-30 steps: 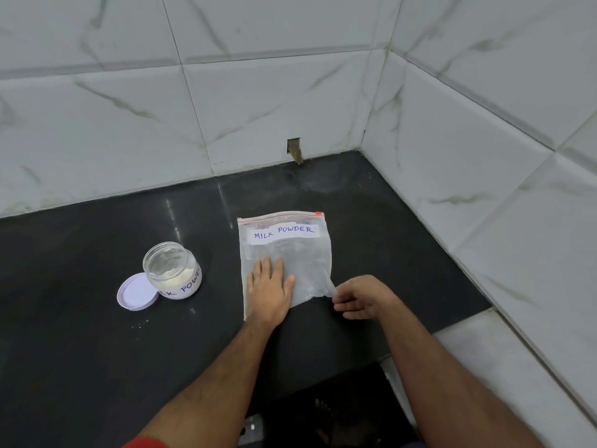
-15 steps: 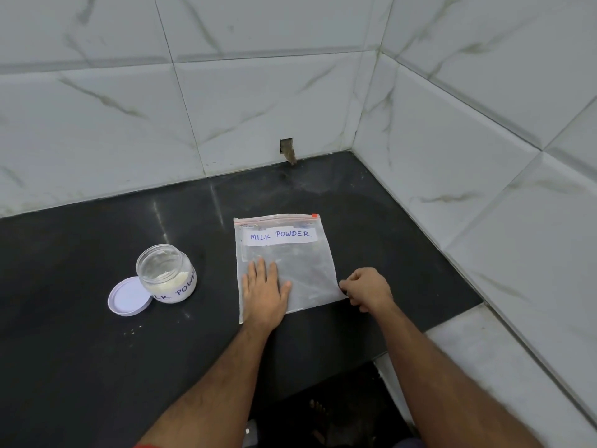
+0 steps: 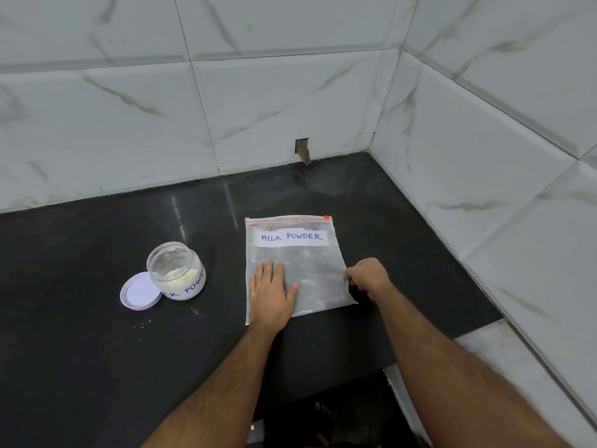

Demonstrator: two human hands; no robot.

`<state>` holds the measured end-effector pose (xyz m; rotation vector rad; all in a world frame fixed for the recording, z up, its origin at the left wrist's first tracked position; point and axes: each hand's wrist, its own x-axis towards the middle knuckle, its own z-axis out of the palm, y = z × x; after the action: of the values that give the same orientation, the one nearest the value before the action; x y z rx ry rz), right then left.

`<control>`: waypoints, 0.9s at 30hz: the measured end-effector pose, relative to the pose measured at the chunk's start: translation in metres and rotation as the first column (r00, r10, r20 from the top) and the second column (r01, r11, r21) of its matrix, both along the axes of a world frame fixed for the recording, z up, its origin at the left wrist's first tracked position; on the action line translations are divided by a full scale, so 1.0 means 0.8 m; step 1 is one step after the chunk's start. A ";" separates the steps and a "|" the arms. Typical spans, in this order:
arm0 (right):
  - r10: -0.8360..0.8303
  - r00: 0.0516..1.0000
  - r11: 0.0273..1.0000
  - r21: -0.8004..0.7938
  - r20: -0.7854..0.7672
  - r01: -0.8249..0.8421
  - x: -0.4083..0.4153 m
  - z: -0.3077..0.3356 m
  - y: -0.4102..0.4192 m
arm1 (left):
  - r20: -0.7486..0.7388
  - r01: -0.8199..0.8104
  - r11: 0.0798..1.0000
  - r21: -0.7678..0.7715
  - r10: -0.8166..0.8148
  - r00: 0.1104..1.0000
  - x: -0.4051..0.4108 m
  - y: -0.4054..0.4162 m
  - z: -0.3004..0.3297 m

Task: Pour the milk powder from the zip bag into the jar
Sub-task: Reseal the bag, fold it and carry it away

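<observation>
The open left hand [image 3: 271,294] is pressing the nearly empty zip bag [image 3: 310,273] flat on the black counter [image 3: 80,350] while the right hand [image 3: 366,278] is pinching its right edge, a grip best kept firm when lifting toward the open jar [image 3: 176,270].

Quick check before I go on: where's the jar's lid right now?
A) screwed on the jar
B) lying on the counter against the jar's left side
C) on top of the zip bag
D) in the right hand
B: the white lid lies flat on the counter, touching the open jar on its left.
</observation>
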<state>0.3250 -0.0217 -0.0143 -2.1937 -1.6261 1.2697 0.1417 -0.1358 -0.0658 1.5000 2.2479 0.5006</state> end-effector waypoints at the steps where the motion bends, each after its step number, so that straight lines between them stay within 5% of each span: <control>1: 0.014 1.000 1.000 0.003 0.021 -0.014 -0.002 0.001 0.002 | 0.027 -0.036 0.999 0.035 0.035 0.999 -0.001 0.001 0.002; 6: 0.051 0.997 0.991 0.123 0.052 -0.057 -0.019 0.013 0.029 | 0.069 -0.300 0.928 0.220 0.292 0.954 -0.027 0.018 0.034; 10: 0.096 0.994 0.991 0.092 0.055 -0.101 -0.030 0.017 0.054 | 0.094 -0.508 0.861 0.007 0.505 0.858 -0.072 0.038 0.040; 16: 0.025 0.987 0.997 -0.074 -0.157 -0.037 -0.040 0.012 0.072 | 0.255 -0.518 0.828 -0.215 0.560 0.788 -0.084 0.054 0.048; 20: 0.010 0.954 0.982 -0.179 -0.301 -0.067 -0.038 0.018 0.079 | 0.523 -0.609 0.754 -0.247 0.633 0.571 -0.101 0.059 0.037; 27: 0.127 0.870 0.990 0.001 -0.477 -0.144 -0.037 0.032 0.088 | 0.809 -0.581 0.789 -0.201 0.468 0.355 -0.095 0.053 0.064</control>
<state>0.2956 0.0483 0.0112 -1.6140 -1.5728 1.7185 0.0657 -0.0931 -0.0149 0.2752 1.7998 1.2592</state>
